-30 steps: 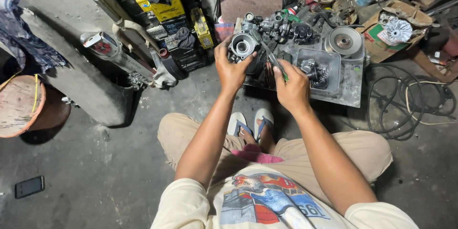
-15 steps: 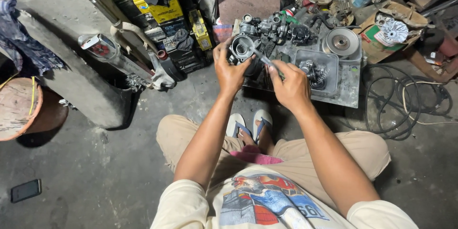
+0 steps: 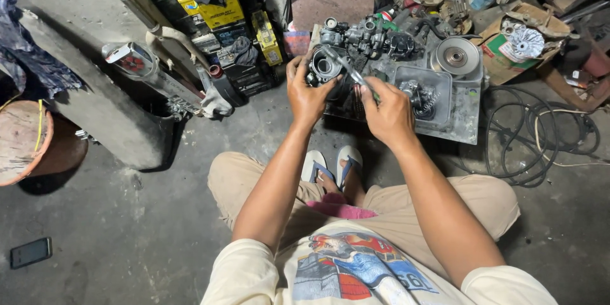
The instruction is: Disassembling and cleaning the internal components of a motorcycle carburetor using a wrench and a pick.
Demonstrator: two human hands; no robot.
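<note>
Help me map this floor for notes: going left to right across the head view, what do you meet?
Phone → round wooden tub → yellow box → left hand → right hand → metal pulley disc → coiled black cable.

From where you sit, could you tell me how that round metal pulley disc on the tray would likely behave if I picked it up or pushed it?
The pulley disc looks like solid metal, so probably heavy for its size and stiff. It lies flat on the metal tray, so a push should slide it rather than roll it. The greasy-looking parts around it suggest it may be slippery to grip.
</note>
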